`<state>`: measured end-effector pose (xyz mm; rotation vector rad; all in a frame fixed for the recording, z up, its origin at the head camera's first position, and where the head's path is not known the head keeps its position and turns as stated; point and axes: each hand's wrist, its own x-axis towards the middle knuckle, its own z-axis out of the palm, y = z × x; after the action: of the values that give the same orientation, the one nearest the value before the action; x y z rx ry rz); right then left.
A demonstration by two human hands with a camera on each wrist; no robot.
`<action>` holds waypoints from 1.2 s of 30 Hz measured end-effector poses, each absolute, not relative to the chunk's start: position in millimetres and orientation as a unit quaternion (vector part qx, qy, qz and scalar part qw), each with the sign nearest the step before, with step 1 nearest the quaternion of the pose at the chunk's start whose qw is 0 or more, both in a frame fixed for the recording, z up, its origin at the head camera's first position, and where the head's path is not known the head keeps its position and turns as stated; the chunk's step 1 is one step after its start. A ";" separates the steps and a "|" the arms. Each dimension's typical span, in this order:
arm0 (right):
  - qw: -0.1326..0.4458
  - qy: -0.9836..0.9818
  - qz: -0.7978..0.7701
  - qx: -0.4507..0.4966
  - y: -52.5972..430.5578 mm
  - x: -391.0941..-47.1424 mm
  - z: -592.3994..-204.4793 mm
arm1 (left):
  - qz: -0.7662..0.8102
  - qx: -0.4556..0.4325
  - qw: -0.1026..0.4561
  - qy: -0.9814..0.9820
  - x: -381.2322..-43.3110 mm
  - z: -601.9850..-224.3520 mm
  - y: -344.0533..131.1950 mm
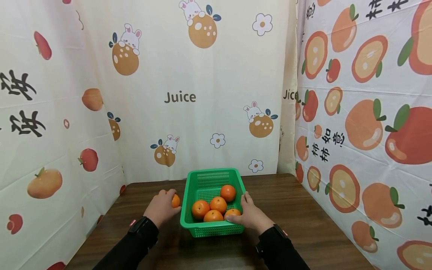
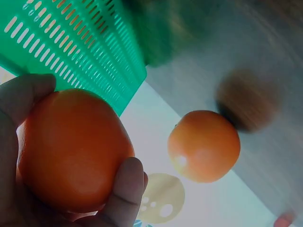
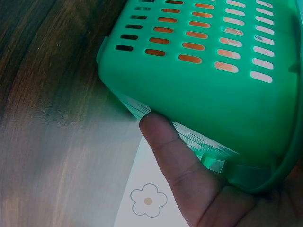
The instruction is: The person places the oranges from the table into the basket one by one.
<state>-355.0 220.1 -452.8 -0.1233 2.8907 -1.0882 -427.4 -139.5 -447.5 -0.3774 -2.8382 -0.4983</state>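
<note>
My left hand (image 1: 162,208) grips an orange (image 2: 75,151) just left of the green plastic basket (image 1: 217,229). The left wrist view shows fingers and thumb curved round this fruit, close to the slotted basket wall (image 2: 71,42). Beyond it lies a second orange (image 2: 203,146), apart from the hand. On the other side, my right hand (image 1: 253,214) holds the basket at its front right corner, thumb over the rim. One finger (image 3: 173,156) runs along the basket's outside in the right wrist view. Several oranges (image 1: 218,204) sit inside the basket, mostly toward its front.
The basket stands on a dark brown wooden table (image 1: 290,210). Fruit-printed cloths hang on the left, at the back (image 1: 216,112) and on the right (image 1: 364,168), enclosing the tabletop. A blurred brownish shape (image 2: 248,99) shows beyond the second orange.
</note>
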 end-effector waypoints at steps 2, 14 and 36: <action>0.025 0.935 -0.352 -0.040 220.1 -355.2 -452.5 | -0.170 -0.127 0.120 -0.970 -427.6 -444.4 -139.4; 0.024 0.936 -0.349 -0.042 221.0 -356.2 -453.4 | -0.197 -0.134 0.118 -0.964 -428.0 -427.5 -130.0; 0.025 0.934 -0.355 -0.042 222.3 -357.6 -455.3 | -0.214 -0.168 0.106 -0.956 -435.4 -408.1 -92.8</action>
<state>-357.6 222.3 -455.3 -0.1299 2.8861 -1.0980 -435.4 -92.8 -408.1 -0.4947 -2.8177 -0.6311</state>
